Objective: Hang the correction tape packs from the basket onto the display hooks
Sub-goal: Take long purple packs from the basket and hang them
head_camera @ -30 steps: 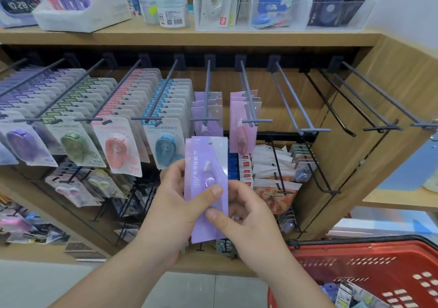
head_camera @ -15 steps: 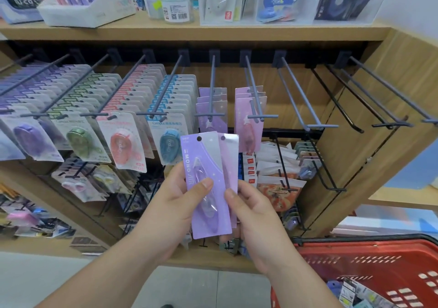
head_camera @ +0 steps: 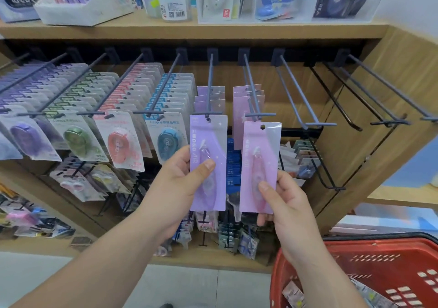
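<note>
Setting: stationery shop, wooden shelf [head_camera: 189, 31] above rows of hooks.
Purple pack [head_camera: 207, 141]: pinched by the left hand [head_camera: 180, 184], hole at the purple-row hook [head_camera: 208, 112] tip; threaded or not, cannot tell.
Pink pack [head_camera: 260, 156]: pinched by the right hand [head_camera: 284, 203], hole just below the pink-row hook [head_camera: 260, 115].
Hands: apart, one pack each.
Basket [head_camera: 355, 246]: red, lower right, more packs inside.
Risk: aiming two holes at once, one may miss its tip, bending or dropping the card.
</note>
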Action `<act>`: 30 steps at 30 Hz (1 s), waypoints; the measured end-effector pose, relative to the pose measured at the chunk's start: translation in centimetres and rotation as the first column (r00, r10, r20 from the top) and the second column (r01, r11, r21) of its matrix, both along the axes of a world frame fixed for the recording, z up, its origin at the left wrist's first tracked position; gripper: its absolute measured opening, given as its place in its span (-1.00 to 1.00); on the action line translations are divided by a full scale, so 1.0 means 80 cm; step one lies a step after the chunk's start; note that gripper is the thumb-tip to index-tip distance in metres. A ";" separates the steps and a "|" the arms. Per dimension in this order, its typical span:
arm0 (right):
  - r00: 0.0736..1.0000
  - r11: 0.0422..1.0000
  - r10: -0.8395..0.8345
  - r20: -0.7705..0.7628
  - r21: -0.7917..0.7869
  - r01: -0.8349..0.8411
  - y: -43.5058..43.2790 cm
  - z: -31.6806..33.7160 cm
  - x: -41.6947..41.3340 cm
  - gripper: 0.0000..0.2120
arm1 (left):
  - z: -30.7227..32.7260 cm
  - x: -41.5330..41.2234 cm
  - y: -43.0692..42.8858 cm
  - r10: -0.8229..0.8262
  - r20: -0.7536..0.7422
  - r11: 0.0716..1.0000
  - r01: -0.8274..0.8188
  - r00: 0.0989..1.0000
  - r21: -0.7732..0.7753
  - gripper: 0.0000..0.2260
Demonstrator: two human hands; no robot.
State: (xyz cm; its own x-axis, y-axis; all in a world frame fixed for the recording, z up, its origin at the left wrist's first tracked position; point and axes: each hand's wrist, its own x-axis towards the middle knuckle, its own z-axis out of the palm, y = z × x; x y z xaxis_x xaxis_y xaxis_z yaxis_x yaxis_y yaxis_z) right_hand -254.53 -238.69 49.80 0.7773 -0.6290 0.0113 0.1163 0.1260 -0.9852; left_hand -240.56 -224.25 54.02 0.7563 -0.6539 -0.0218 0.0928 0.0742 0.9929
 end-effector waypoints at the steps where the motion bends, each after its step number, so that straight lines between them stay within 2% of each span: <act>1: 1.000 1.000 -0.001 0.001 -0.001 0.001 -0.001 -0.001 -0.001 -0.88 | 0.000 0.001 -0.001 0.004 -0.008 1.000 -0.004 1.000 0.005 -0.67; 4: 1.000 1.000 -0.001 0.001 -0.015 0.001 -0.003 -0.003 -0.003 -0.85 | -0.002 0.005 -0.005 0.018 -0.024 1.000 -0.017 1.000 0.026 -0.68; 6: 1.000 1.000 -0.005 0.002 -0.018 0.005 -0.005 -0.004 -0.003 -0.83 | -0.004 0.009 -0.008 0.031 -0.025 0.999 -0.030 0.999 0.042 -0.76; 10: 1.000 0.999 0.003 -0.013 -0.054 -0.004 -0.011 0.001 -0.001 -0.90 | -0.016 0.018 -0.018 0.084 -0.025 0.990 -0.081 0.996 0.117 -0.87; 13: 1.000 0.997 0.011 -0.017 -0.076 -0.012 -0.011 0.007 0.000 -0.86 | -0.029 0.019 -0.032 0.135 -0.060 0.976 -0.123 0.989 0.181 -0.80; 19: 0.998 0.993 0.018 -0.058 -0.116 -0.025 -0.012 0.011 0.008 -0.87 | -0.029 0.015 -0.053 0.180 -0.166 0.972 -0.149 0.970 0.183 -0.76; 24: 0.997 0.986 -0.022 -0.080 -0.167 0.009 -0.014 0.016 0.017 -0.90 | -0.028 0.021 -0.057 0.227 -0.135 0.962 -0.200 0.965 0.187 -0.78; 28: 0.995 0.984 -0.034 -0.089 -0.177 0.018 -0.007 0.017 0.014 -0.69 | -0.030 0.025 -0.061 0.234 -0.113 0.959 -0.210 0.966 0.191 -0.81; 30: 0.994 0.982 -0.040 -0.100 -0.189 0.020 -0.004 0.014 0.010 -0.67 | -0.029 0.024 -0.064 0.239 -0.106 0.957 -0.216 0.965 0.193 -0.81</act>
State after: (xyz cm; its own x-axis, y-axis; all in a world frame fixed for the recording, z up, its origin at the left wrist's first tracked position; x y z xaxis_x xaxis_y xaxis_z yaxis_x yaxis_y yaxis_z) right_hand -253.70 -239.00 50.89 0.7614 -0.6462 0.0526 0.0141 -0.0646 -0.9978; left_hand -238.62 -229.34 51.68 0.8678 -0.4417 -0.2276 0.2201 -0.0690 0.9730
